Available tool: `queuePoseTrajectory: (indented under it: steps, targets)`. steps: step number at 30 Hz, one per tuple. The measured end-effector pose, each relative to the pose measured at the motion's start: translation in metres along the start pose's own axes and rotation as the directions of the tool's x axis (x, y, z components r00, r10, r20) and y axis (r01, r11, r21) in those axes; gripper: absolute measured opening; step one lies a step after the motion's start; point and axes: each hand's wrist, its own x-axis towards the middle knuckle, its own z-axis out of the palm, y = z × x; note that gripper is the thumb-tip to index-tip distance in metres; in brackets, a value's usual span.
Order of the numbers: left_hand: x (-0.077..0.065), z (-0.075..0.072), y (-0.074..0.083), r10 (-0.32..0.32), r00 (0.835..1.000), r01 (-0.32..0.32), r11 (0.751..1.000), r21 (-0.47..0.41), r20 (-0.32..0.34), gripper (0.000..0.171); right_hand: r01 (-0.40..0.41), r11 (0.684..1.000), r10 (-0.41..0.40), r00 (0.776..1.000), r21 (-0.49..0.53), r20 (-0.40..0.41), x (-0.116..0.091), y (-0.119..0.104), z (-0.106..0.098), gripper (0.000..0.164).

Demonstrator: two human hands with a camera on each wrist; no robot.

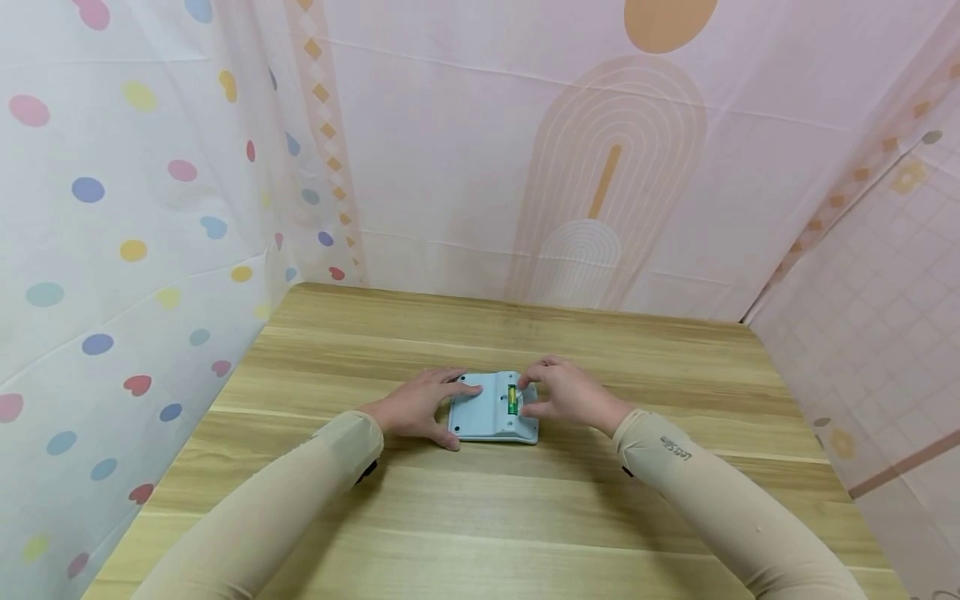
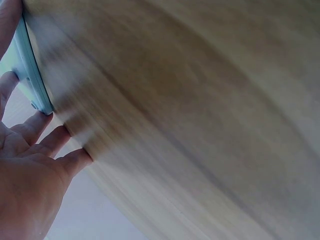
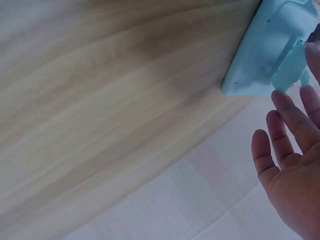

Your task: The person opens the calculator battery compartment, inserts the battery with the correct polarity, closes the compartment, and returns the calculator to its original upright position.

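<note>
A light-blue calculator (image 1: 476,406) lies face down on the wooden table, its raised back section uppermost. In its uncovered battery compartment sits a green battery (image 1: 512,399). My left hand (image 1: 416,406) grips the calculator's left end, the thumb at the near edge and a finger across the back. Between the thumb and fingertips of my right hand (image 1: 573,395) is a small light-blue battery cover (image 3: 290,70), pinched right beside the compartment. The right wrist view shows that cover tilted up over the calculator's back, while the other fingers of this hand are spread loosely.
The wood-grained table (image 1: 480,517) extends around both hands. Behind it hangs a pink patterned curtain (image 1: 450,167), with a dotted white curtain (image 1: 150,217) along the left and a checked one (image 1: 885,292) on the right.
</note>
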Motion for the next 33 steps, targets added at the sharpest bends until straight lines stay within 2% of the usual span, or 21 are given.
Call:
queuePoseTrajectory:
  steps: [9,13,21,33]
  targets:
    - [0.000,0.001,-0.001,0.018,1.000,-0.018,1.000,0.020,-0.003,0.095,0.065,0.988,-0.069,0.997,-0.143,-0.018,0.006,-0.011,0.002,0.031]
    - [0.001,0.002,-0.003,0.027,1.000,-0.027,0.999,0.020,-0.004,0.096,0.072,0.984,-0.073,0.997,-0.165,0.003,0.008,-0.017,0.002,0.031]
    - [0.000,0.002,-0.005,0.035,0.999,-0.035,0.999,0.015,-0.009,0.096,0.063,0.984,-0.061,0.998,-0.166,0.018,0.013,-0.021,0.002,0.032]
    - [-0.002,0.001,-0.002,0.040,0.999,-0.040,0.999,0.008,-0.013,0.096,0.006,0.980,0.006,0.998,-0.201,0.057,0.023,-0.031,0.000,0.030]
